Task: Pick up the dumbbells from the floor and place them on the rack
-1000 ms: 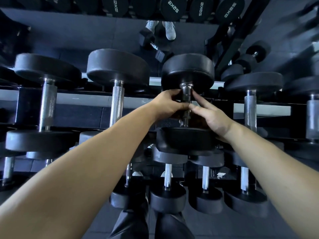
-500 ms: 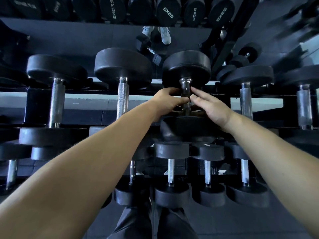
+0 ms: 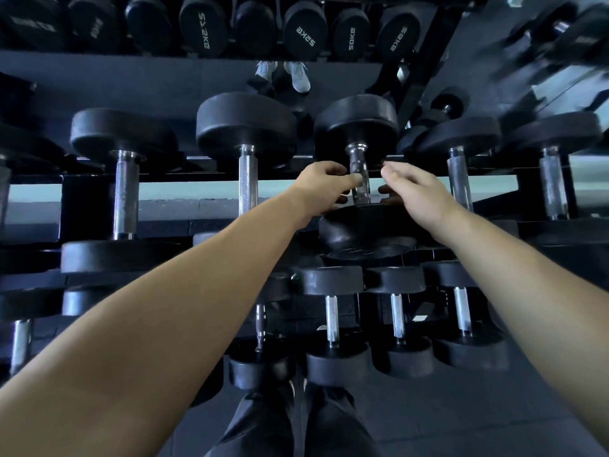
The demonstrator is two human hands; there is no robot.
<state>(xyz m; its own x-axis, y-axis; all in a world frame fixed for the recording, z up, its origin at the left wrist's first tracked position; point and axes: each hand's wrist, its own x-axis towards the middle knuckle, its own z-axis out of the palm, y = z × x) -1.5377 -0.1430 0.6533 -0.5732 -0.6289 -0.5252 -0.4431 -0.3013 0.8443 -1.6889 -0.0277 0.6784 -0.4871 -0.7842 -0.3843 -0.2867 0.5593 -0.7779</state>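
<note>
Seating dumbbell (image 3: pixel 357 127) across rack's (image 3: pixel 85 209) upper rails, front edge to back. Touches handle (image 3: pixel 360 183) with curled left hand (image 3: pixel 324 184); cannot tell grip. Holds right hand (image 3: pixel 418 192) loosely curled just beside handle, apart. Judges placement nearly done; calls next for clearing both hands.

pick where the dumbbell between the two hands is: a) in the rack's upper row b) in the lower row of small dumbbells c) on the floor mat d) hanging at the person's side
a: the dumbbell sits in the upper row of the rack, in line with the neighbouring dumbbells, with the left hand and right hand either side of its handle.
</note>
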